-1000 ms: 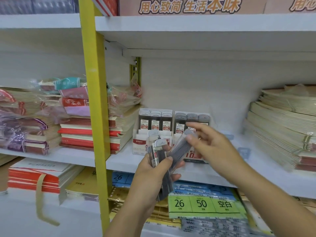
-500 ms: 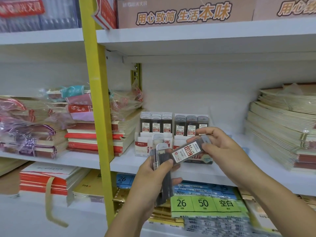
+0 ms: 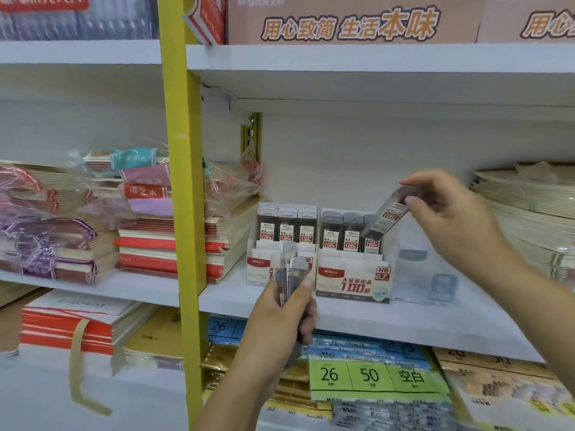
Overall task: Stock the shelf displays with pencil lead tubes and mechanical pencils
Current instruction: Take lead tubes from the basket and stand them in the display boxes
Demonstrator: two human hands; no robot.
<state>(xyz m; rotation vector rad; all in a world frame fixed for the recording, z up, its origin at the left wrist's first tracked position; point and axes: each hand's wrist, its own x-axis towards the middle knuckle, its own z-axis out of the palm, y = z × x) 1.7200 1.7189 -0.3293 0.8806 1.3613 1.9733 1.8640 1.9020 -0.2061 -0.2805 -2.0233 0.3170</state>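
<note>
Nearest, the left hand (image 3: 280, 318) grips a bundle of grey-capped clear plastic lead tubes (image 3: 292, 272), held upright in front of the white cardboard display box marked HB 0.7 (image 3: 353, 283). Above that box's right end, the right hand (image 3: 451, 219) pinches a single red-labelled lead tube (image 3: 385, 216). It is tilted, with its lower end at the rightmost rear slot. The step looks like slotting this tube in. Next it probably needs turning upright and pressing down. That box holds a back row of dark 0.7 tubes (image 3: 331, 233). The matching 0.5 box (image 3: 259, 269), just left of it, holds three dark 0.5 tubes (image 3: 287, 227). Both boxes stand on the white shelf (image 3: 342, 321).
</note>
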